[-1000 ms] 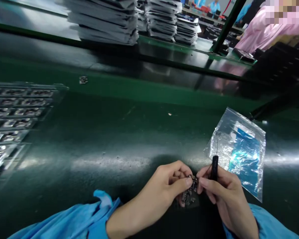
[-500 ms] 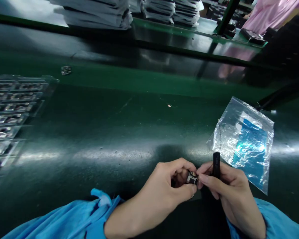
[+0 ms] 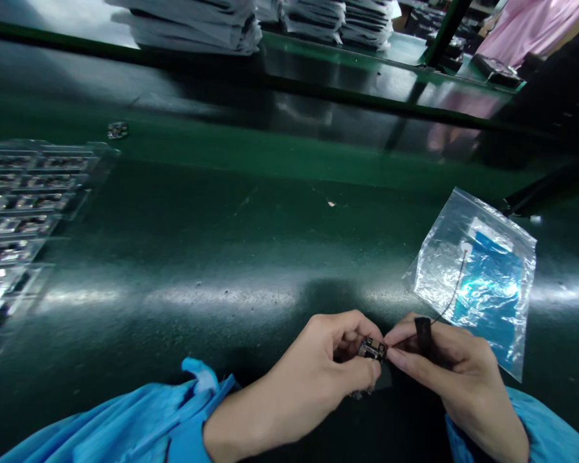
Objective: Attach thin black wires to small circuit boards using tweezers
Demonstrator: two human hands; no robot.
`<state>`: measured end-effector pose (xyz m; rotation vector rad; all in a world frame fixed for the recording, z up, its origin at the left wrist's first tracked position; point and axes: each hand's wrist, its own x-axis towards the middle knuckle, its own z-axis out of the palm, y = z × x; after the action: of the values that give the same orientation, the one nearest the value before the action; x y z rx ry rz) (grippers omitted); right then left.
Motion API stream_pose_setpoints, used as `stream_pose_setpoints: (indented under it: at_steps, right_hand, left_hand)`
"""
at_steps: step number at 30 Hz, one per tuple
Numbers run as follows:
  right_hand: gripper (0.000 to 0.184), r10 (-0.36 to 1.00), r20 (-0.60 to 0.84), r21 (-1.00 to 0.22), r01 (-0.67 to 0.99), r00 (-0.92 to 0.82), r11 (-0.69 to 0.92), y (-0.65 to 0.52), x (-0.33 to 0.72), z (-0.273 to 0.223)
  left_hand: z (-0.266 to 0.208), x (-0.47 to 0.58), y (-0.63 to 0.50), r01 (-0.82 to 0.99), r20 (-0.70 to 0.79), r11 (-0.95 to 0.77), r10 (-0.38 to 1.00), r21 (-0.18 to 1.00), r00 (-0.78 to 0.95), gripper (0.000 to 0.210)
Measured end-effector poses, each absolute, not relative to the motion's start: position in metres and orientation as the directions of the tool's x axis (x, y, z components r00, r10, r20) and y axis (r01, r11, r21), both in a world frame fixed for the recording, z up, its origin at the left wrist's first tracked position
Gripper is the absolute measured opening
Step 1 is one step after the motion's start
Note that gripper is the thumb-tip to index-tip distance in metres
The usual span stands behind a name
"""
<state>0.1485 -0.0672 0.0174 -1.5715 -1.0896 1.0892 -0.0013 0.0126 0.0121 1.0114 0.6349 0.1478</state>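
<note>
Between the thumb and fingers of my left hand (image 3: 330,360) is a small circuit board (image 3: 371,348), held on edge with its component side partly showing. More small dark parts show below my left thumb, too unclear to name. My right hand (image 3: 456,366) is closed in a pinch, thumb and index fingertips meeting at the board's right edge. What lies right at those fingertips is too small to make out. A black strip with a thin wire (image 3: 423,335) is held across the right fingers, its wire running up over the plastic bag (image 3: 434,257).
Blue material (image 3: 492,276) lies inside the bag. At left stands a clear compartment tray (image 3: 101,154) of circuit boards, with one loose board (image 3: 118,130) behind it. Stacked grey-white packets (image 3: 197,26) fill part of the raised shelf (image 3: 309,64). Pink cloth (image 3: 531,32) shows far right.
The black strip has tipped lower and its wire has swung to the right. The circuit board has turned slightly in my left fingers. My right hand has shifted a little right and down.
</note>
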Motion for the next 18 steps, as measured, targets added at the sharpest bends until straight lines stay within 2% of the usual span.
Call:
stream_pose_setpoints:
  at_steps: [8,18]
  right_hand:
    - [0.013,0.991,-0.088,-0.972,0.210,0.097,-0.107,-0.0667,0.1540,0.0178]
    - [0.011,0.985,-0.101,-0.979,0.163,0.141,-0.124,-0.0703,0.1512,0.0107]
  left_hand:
    - [0.0152,-0.0008,0.0136,0.160,-0.436,0.584,0.367,0.795,0.822,0.006]
    - [0.0145,-0.0009,0.0126,0.213,-0.445,0.542,0.342,0.813,0.828,0.006]
